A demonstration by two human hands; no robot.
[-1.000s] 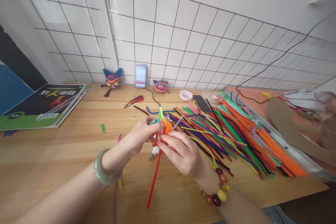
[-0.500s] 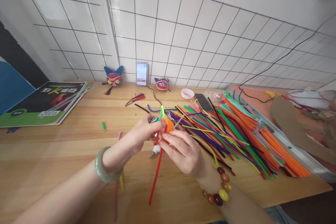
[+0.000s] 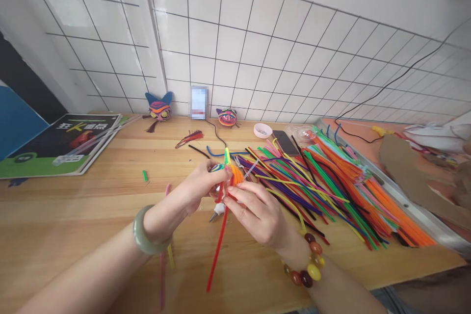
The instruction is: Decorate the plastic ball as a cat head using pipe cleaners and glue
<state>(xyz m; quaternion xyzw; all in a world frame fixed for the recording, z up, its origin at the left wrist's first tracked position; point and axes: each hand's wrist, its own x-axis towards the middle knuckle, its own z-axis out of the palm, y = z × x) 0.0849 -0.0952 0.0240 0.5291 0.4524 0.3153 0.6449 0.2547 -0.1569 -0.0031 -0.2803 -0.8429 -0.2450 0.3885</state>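
Between my hands is a small rounded craft piece [image 3: 237,175] covered in orange, green and blue pipe cleaner, with a clear part below. My left hand [image 3: 206,180] is closed around its left side, the thumb on top. A red pipe cleaner [image 3: 217,250] runs along the piece, its free end hanging down toward me. My right hand [image 3: 257,211] pinches this red pipe cleaner against the piece's lower right side. Under the piece, the white nozzle end of a glue gun [image 3: 218,212] shows on the table; the rest of it is hidden.
Many coloured pipe cleaners [image 3: 294,184] spread over the table's right side, beside a dark phone [image 3: 285,143] and a pink bowl [image 3: 262,131]. Two finished-looking cat-face crafts [image 3: 160,108] and a lit phone [image 3: 199,103] stand along the wall. A magazine [image 3: 62,144] lies at left.
Both hands keep nearly the same hold. The loose end of the red pipe cleaner has swung very slightly left.
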